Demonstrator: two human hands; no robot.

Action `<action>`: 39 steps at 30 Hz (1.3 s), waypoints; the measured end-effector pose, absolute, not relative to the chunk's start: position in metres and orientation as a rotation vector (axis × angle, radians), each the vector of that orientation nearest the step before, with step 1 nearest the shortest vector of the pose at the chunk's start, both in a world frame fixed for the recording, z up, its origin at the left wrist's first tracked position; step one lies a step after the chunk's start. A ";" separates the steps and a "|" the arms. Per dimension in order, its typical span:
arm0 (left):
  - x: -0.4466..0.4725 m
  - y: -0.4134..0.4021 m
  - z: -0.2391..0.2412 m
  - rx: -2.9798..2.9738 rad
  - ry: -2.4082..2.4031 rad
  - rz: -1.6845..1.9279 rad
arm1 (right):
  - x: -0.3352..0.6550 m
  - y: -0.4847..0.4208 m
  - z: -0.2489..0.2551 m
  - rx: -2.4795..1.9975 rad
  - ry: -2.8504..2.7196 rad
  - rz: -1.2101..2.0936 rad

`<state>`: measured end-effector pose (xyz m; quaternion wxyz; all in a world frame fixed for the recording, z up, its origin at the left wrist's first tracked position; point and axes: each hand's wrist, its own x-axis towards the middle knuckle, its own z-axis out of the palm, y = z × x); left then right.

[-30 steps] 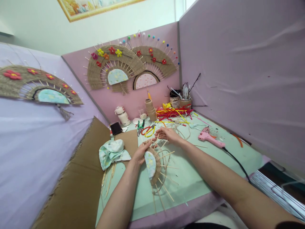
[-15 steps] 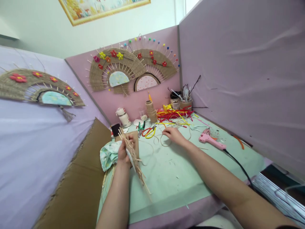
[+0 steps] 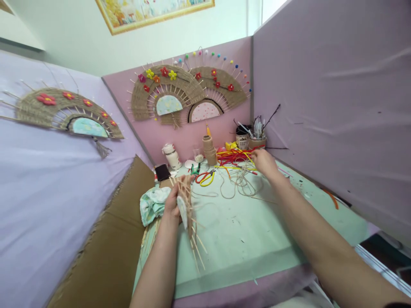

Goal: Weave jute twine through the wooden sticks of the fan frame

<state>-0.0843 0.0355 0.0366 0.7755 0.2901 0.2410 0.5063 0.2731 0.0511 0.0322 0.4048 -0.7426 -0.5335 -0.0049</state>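
Note:
My left hand point(image 3: 173, 201) is closed around a small fan frame point(image 3: 189, 218) of thin wooden sticks, held edge-on above the table. A pale half-round piece point(image 3: 182, 211) shows at its near side, and brown twine is woven among the sticks. My right hand point(image 3: 263, 162) is out at the far right, fingers pinched together by the red pipe cleaners point(image 3: 236, 157). It seems to have the twine in its fingertips, though the pinch is small and partly hidden. Loose loops of twine point(image 3: 242, 184) lie on the table just left of that hand.
Scissors point(image 3: 207, 177) with red and yellow handles, a twine spool point(image 3: 209, 150) and a white bottle point(image 3: 172, 156) stand or lie at the back. A patterned cloth point(image 3: 154, 204) sits left of my left hand. Finished fans point(image 3: 167, 92) hang on the pink panel.
My right hand has moved right and away, from mid-table to beside the pipe cleaners, and its arm now hides the pink glue gun. The fan frame has turned slightly in my left hand.

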 end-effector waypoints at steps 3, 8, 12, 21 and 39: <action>-0.071 0.037 0.028 0.663 0.599 0.993 | 0.256 0.040 0.026 -2.046 -1.379 0.086; -0.060 0.040 0.020 0.749 0.626 0.960 | 0.200 0.027 0.017 -1.437 -1.396 0.307; -0.053 0.035 0.017 0.846 0.742 0.936 | 0.159 0.018 0.005 -1.097 -1.401 0.887; -0.045 0.032 0.013 0.917 0.871 1.046 | 0.143 -0.001 -0.003 -0.668 -1.063 1.823; -0.054 0.040 0.012 0.791 0.778 1.109 | 0.151 0.002 -0.005 -0.835 -1.213 1.695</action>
